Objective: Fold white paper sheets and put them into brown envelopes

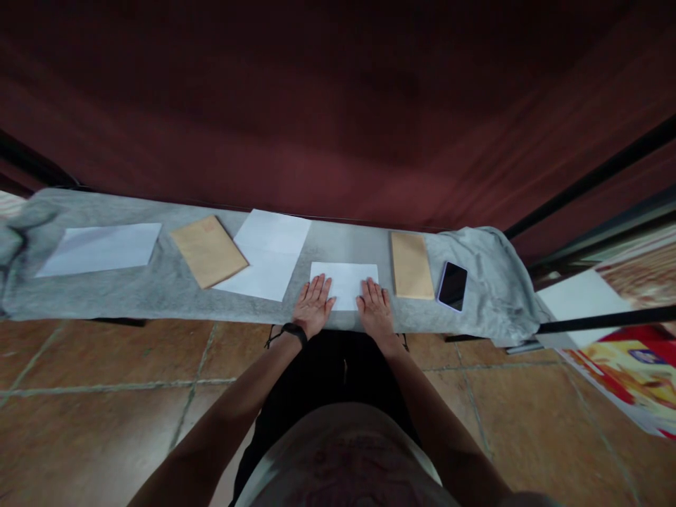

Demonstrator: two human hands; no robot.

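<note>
A small white sheet of paper (347, 284), perhaps folded, lies flat on the cloth in front of me. My left hand (313, 307) rests palm down on its left edge, fingers stretched out. On the right edge my right hand (376, 310) lies flat in the same way. To the right of that hand is a brown envelope (412, 266). Left of my left hand, a larger white sheet (274, 250) lies at an angle. Its left corner is partly covered by another brown envelope (209, 251).
Grey cloth (348, 243) covers the long narrow table. A phone (453, 286) lies at the right, another white sheet (103, 248) at the far left. Behind hangs a dark red curtain (327, 169). A printed box (634, 373) stands at the right by a black bar (607, 320).
</note>
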